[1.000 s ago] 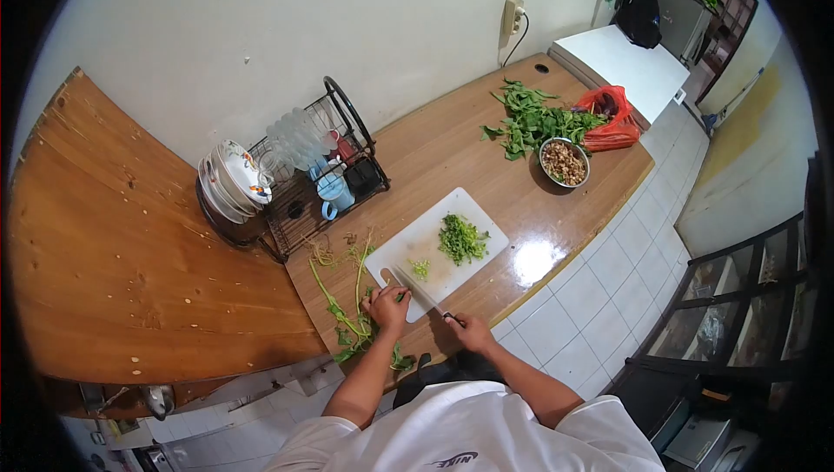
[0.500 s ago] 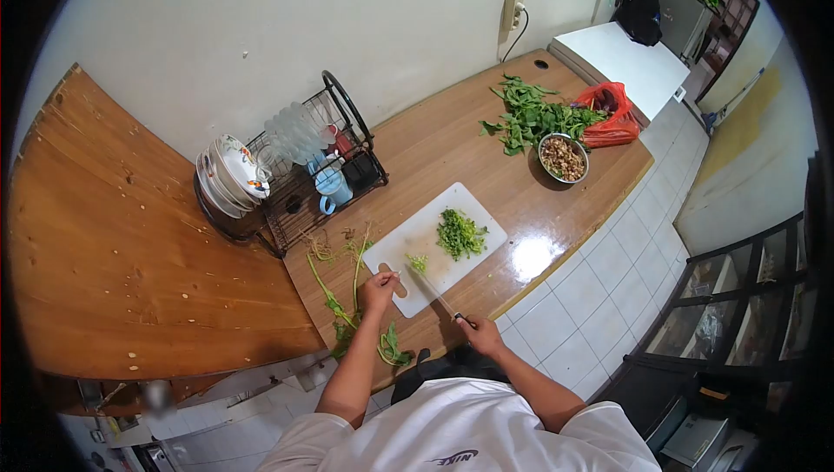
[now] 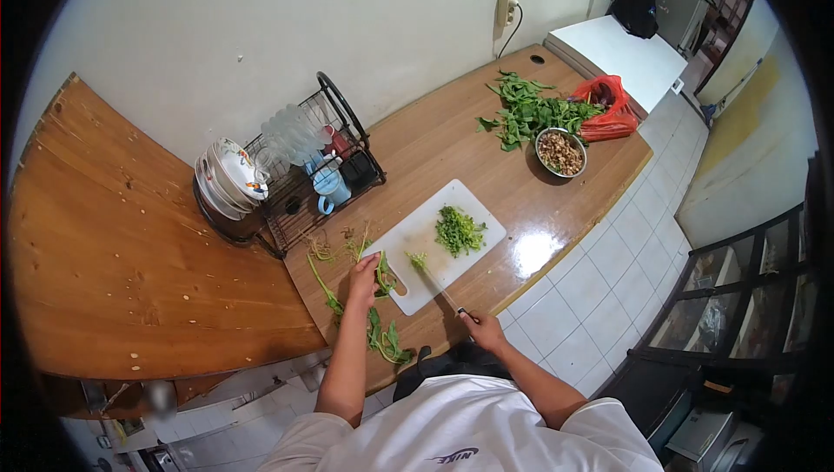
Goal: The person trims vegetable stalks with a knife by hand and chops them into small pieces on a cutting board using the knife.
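Observation:
In my right hand (image 3: 485,331) is the handle of a knife (image 3: 445,293), its blade slanting across the white cutting board (image 3: 423,235). Near the blade's tip lies a small bit of pale chopped greens (image 3: 418,260). A bigger pile of chopped greens (image 3: 459,231) covers the board's right half. My left hand (image 3: 363,281) is closed at the board's left edge around a leafy green stalk (image 3: 383,274), part of which hangs by the handle slot. Other loose stalks with leaves (image 3: 391,346) lie on the wooden table below and left of that hand.
A black dish rack (image 3: 360,155) with plates, glasses and a blue mug (image 3: 330,188) stands at the back left. Leafy greens (image 3: 534,112), a metal bowl (image 3: 560,153) of chopped brown food and a red plastic bag (image 3: 608,112) sit at the far right of the table (image 3: 417,142).
My left hand has moved left and up from the board's handle end and now has a leafy stalk in it. The knife stays on the board, almost unmoved.

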`<action>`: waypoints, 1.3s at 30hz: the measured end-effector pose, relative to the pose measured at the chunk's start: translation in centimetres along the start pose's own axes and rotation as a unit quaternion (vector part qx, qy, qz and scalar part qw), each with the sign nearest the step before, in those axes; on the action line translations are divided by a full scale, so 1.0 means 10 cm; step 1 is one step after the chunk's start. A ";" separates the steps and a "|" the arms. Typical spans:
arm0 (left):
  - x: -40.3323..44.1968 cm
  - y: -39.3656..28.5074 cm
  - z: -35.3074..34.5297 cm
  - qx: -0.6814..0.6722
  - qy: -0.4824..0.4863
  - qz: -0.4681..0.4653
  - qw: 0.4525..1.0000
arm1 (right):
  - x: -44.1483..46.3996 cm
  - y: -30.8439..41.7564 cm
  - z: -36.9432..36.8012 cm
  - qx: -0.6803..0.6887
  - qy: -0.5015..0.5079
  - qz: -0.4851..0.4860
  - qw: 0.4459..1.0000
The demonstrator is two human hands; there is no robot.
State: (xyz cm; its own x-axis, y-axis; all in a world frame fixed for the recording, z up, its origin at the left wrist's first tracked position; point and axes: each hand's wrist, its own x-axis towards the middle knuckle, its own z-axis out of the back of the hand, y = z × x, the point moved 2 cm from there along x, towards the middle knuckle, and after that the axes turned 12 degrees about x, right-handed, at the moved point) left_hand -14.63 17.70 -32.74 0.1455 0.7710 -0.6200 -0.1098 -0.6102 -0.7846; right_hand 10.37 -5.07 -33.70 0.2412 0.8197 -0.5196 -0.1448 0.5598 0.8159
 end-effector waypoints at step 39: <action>0.07 0.73 -0.45 0.427 -0.145 -0.195 0.871 | 0.02 0.00 -0.06 -0.067 0.014 0.049 0.996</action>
State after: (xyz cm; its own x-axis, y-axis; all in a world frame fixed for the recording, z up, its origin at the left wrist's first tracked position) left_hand -10.87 13.02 -38.89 0.0954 0.9783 -0.1838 -0.8171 -0.0285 -0.5757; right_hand 9.82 -4.79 -33.95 0.1927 0.8733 -0.4475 -0.2933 0.4864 0.8230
